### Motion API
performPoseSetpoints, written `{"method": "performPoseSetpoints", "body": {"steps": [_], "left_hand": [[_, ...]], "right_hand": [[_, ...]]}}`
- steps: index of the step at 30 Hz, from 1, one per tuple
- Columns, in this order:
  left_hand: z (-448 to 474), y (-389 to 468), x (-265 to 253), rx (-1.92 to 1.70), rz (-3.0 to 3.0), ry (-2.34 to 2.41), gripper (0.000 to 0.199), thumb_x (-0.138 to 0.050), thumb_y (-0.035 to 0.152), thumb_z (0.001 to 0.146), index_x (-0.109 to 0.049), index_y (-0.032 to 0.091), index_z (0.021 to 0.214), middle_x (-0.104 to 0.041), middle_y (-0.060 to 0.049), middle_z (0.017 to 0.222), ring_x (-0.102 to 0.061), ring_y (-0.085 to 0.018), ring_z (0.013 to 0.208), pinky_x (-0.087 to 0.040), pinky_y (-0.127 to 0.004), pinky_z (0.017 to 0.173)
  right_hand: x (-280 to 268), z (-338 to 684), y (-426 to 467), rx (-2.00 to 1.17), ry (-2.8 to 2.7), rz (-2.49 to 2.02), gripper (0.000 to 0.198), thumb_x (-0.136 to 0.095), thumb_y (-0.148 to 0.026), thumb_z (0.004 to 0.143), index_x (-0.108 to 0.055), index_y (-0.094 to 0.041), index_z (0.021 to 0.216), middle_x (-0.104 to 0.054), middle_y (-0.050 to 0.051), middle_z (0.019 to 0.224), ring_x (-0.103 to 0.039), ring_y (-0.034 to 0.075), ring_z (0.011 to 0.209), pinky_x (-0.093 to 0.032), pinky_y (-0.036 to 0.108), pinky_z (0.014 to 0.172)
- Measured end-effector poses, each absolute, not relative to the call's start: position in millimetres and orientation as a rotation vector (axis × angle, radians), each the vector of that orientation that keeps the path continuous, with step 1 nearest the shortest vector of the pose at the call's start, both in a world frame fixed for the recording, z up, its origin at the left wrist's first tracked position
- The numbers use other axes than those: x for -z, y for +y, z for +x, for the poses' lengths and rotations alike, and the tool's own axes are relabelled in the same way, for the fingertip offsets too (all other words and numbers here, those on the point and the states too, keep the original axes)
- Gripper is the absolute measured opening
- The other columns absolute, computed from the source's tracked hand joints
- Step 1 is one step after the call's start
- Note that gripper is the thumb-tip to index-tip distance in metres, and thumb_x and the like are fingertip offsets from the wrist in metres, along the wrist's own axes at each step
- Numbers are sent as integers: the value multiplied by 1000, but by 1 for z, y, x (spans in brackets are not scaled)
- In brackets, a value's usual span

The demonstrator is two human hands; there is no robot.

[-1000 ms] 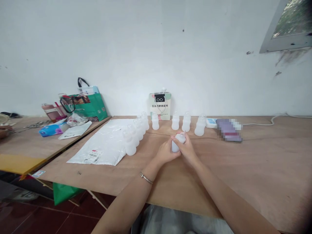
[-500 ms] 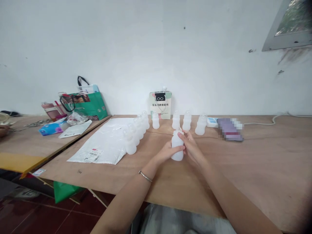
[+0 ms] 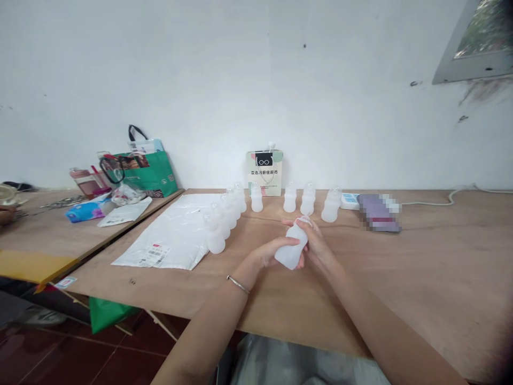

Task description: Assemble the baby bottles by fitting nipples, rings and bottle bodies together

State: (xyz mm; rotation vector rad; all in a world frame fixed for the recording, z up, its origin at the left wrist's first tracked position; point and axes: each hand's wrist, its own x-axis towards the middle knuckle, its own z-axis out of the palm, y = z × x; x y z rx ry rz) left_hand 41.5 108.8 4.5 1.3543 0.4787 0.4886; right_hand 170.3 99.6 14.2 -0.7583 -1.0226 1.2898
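A frosted white baby bottle (image 3: 290, 253) is held by both hands just above the table, tilted with its top towards the right. My left hand (image 3: 273, 250) wraps round its body, thumb across the front. At the neck, my right hand (image 3: 318, 245) is closed on the upper end; its fingers partly hide the top. Several like bottles with clear domed caps stand around: a row (image 3: 217, 241) on the left beside the white plastic mailer, a single bottle (image 3: 257, 199) at the back, and three more, including the rightmost bottle (image 3: 330, 207), behind my hands.
The white plastic mailer (image 3: 168, 230) lies flat on the left of the wooden table (image 3: 433, 278). A paper bag (image 3: 276, 184) leans on the wall. A purple pouch-like thing (image 3: 377, 211), partly pixelated, and a white box (image 3: 349, 201) lie right. A green bag (image 3: 158, 174) stands on the left table.
The bottle in my hands has gone from nearly upright to tilted, its base swinging left and its top right. My right hand has shifted slightly round its neck.
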Motion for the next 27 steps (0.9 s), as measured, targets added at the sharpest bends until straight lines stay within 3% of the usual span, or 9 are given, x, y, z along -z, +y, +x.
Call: {"method": "performPoseSetpoints", "body": {"steps": [4, 7, 11, 15, 18, 22, 27], "left_hand": [[29, 121, 2, -393, 1223, 361, 62, -37, 63, 70, -56, 8, 91, -56, -7, 47, -48, -16, 40, -29, -26, 42], [27, 123, 5, -393, 1196, 376, 64, -36, 65, 70, -55, 8, 91, -56, -8, 49, -49, -16, 40, -29, -26, 42], [36, 118, -2, -658, 1179, 363, 53, -49, 53, 73, -54, 11, 103, -63, -10, 75, -57, -17, 59, -40, -29, 58], [46, 112, -7, -994, 1239, 420, 45, -62, 37, 73, -50, 16, 112, -61, -9, 103, -56, -19, 92, -40, -29, 80], [49, 113, -8, -1182, 1290, 502, 48, -67, 33, 69, -49, 17, 111, -57, -9, 111, -52, -20, 102, -39, -30, 86], [50, 116, -5, -1338, 1351, 702, 50, -69, 33, 66, -44, 17, 106, -58, -8, 105, -54, -16, 93, -42, -28, 79], [54, 115, 3, -1301, 1589, 757, 45, -71, 33, 62, -47, 17, 96, -58, -4, 92, -55, -12, 77, -44, -24, 67]], "right_hand": [[-16, 168, 98, -1322, -1055, -691, 22, -58, -40, 69, -52, -20, 76, -68, 1, 81, -34, 4, 31, -22, 20, 28], [-15, 172, 103, -1377, -1035, -665, 24, -55, -42, 71, -57, -18, 74, -65, 2, 69, -45, 9, 38, -28, 21, 29], [-10, 182, 117, -1314, -773, -586, 20, -67, -33, 64, -57, -23, 78, -64, -3, 73, -59, 12, 64, -49, 22, 53], [-6, 182, 122, -1300, -628, -548, 31, -73, -31, 60, -57, -25, 87, -65, -4, 76, -61, 11, 73, -51, 23, 69], [-8, 180, 120, -1284, -667, -547, 29, -73, -33, 61, -58, -24, 84, -66, 1, 94, -60, 13, 94, -48, 24, 79], [-16, 186, 113, -1161, -975, -573, 33, -63, -49, 68, -59, -25, 90, -59, 4, 114, -49, 20, 114, -44, 34, 90], [-26, 195, 100, -618, -1731, -746, 36, -70, -36, 63, -60, -26, 96, -49, 5, 124, -42, 23, 119, -35, 40, 99]]}}
